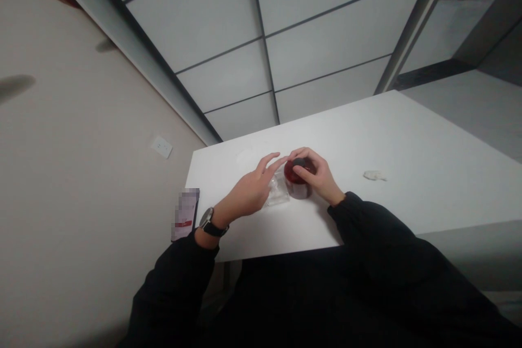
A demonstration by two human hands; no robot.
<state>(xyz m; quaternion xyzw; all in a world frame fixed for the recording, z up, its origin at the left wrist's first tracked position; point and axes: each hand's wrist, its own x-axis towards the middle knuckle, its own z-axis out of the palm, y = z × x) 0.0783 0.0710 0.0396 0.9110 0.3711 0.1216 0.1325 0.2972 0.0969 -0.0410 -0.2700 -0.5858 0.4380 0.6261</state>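
A small dark red jar (299, 184) with a black top stands on the white table (408, 174). My right hand (316, 173) is wrapped over the jar's top, thumb and fingers gripping it. My left hand (250, 191) rests beside the jar with fingers spread, its fingertips touching the jar's left side. Under and beside the left hand lies a crumpled piece of clear plastic wrap (278, 194). A dark wristwatch (210, 223) sits on my left wrist, and both arms are in black sleeves.
A small white crumpled scrap (374, 175) lies on the table to the right. A blurred pink-white object (185, 213) sticks out at the table's left corner. A wall with a socket (162, 147) is on the left, glass partition panels behind.
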